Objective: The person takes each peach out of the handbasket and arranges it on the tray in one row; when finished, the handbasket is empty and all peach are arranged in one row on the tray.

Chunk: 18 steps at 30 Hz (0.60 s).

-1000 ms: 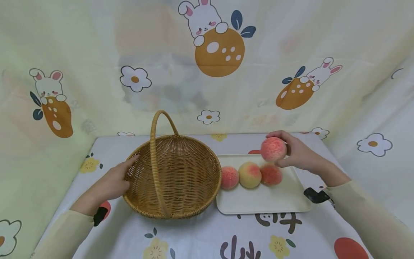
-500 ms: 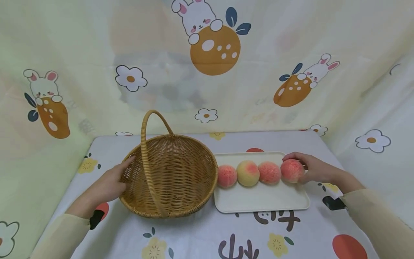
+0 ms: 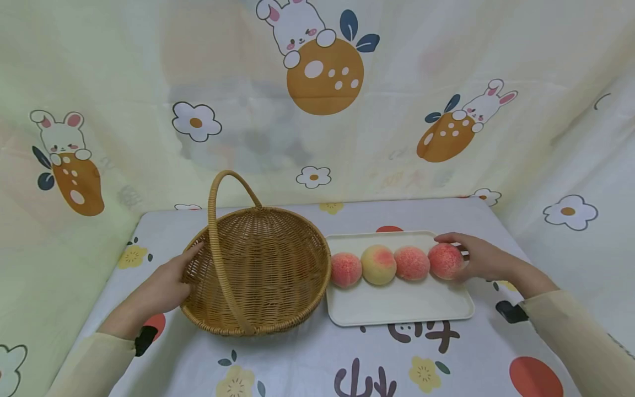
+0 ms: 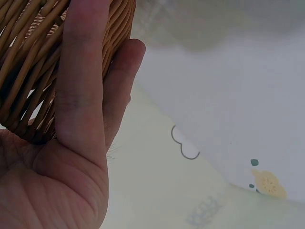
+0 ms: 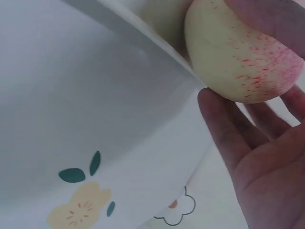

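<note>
A wicker basket (image 3: pixel 273 270) with a tall arched handle (image 3: pixel 214 231) stands left of centre in the head view. My left hand (image 3: pixel 163 284) holds its left rim; fingers also lie along the wickerwork (image 4: pixel 33 71) in the left wrist view. To the basket's right, a cream tray (image 3: pixel 397 306) bears a row of peaches: a pink one (image 3: pixel 346 269), a yellow one with a red blush (image 3: pixel 378 266) and another pink one (image 3: pixel 412 263). At the row's right end, my right hand (image 3: pixel 483 259) grips a pink peach (image 3: pixel 445 261), whose pale yellow side shows in the right wrist view.
A white patterned tablecloth (image 3: pixel 292 364) covers the table. Behind it and at both sides hangs a pale curtain (image 3: pixel 238 66) with rabbit and flower prints. The basket's right rim is close against the tray's left edge.
My right hand has lowered the peach from above the tray to the row's right end, moving right and down. The left hand has stayed at the basket's rim. The view has shifted slightly.
</note>
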Available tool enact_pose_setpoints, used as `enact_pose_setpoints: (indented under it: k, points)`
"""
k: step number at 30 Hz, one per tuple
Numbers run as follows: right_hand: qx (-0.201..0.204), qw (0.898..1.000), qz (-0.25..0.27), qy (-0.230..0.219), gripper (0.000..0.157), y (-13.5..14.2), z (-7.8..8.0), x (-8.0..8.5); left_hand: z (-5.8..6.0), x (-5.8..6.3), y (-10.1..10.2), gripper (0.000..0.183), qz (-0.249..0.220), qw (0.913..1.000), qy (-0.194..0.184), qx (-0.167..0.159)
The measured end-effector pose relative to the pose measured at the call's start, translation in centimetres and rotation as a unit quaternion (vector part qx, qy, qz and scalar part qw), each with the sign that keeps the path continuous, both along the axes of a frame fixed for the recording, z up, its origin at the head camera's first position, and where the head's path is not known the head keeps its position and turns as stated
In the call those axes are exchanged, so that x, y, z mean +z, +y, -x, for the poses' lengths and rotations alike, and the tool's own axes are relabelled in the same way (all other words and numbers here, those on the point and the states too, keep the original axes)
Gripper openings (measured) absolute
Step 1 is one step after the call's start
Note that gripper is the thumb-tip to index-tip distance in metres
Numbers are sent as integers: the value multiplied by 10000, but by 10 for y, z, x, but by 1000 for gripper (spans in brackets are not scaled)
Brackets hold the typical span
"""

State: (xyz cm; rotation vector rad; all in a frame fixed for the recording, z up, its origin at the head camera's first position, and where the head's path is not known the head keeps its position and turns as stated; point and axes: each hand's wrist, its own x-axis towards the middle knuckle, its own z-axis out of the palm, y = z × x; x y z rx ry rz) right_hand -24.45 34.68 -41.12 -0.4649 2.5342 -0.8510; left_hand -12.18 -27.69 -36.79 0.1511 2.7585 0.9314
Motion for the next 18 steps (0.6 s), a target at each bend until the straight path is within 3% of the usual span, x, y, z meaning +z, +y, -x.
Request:
enact_pose_setpoints:
  k: [8,18]
  points:
    - [-11,9998,105,146,81,2,2,-7,1,-1,0,88,7,10000,-17,6]
    - [-68,9999,14,-93,91,-1,0,-6,2,-3,-1,84,-102,9998,-194,10]
